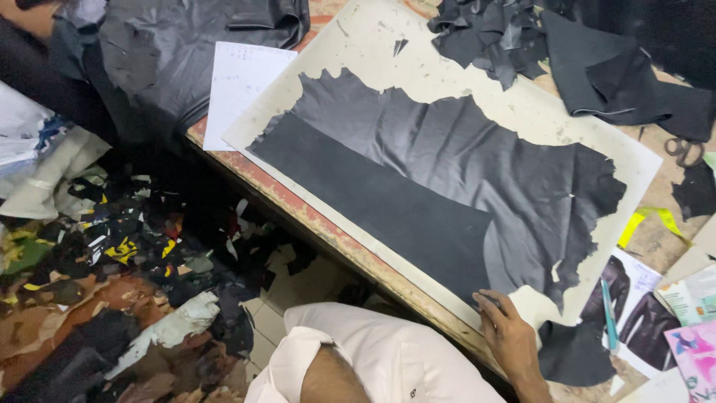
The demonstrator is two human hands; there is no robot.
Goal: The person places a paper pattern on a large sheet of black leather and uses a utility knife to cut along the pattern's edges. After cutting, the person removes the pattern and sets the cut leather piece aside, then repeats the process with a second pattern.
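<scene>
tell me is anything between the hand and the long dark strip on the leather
Nothing visible. The hand rests with its fingertips directly on the near end of the long dark strip, which lies flat on the black leather hide. Only one hand shows.

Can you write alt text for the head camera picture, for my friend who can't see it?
A person's right hand presses its fingertips on the near end of a long dark grey rectangular pattern strip, which lies on a ragged-edged black leather hide spread over a worn cream cutting board. Black leather scraps pile at the far edge; colourful offcuts litter the floor.
</scene>
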